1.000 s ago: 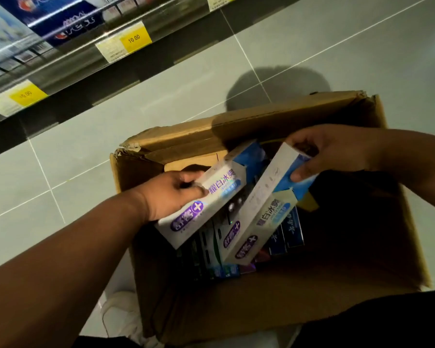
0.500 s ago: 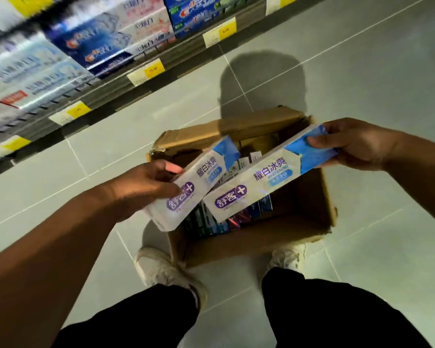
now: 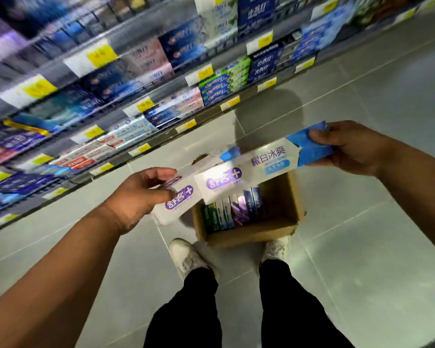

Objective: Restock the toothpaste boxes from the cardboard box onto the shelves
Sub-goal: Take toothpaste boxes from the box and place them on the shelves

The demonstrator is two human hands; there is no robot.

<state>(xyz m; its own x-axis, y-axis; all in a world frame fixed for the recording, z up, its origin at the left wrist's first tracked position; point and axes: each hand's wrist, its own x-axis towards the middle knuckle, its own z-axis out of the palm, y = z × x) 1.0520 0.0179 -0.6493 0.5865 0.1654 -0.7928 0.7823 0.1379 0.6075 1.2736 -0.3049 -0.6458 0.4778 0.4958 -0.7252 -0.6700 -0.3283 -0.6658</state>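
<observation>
My left hand grips one white and blue toothpaste box by its purple-logo end. My right hand holds a second, matching toothpaste box by its blue end; it lies across and partly over the first. Both are held in the air above the open cardboard box on the floor, which still holds several upright toothpaste boxes. The shelves rise at the upper left, stocked with rows of toothpaste and blurred by motion.
Yellow and white price tags line the shelf edges. My two white shoes and black trouser legs stand on the grey tiled floor just behind the cardboard box.
Both hands lifted their toothpaste boxes out of the cardboard box and higher. The view rose and tilted up, bringing several shelf levels into sight.
</observation>
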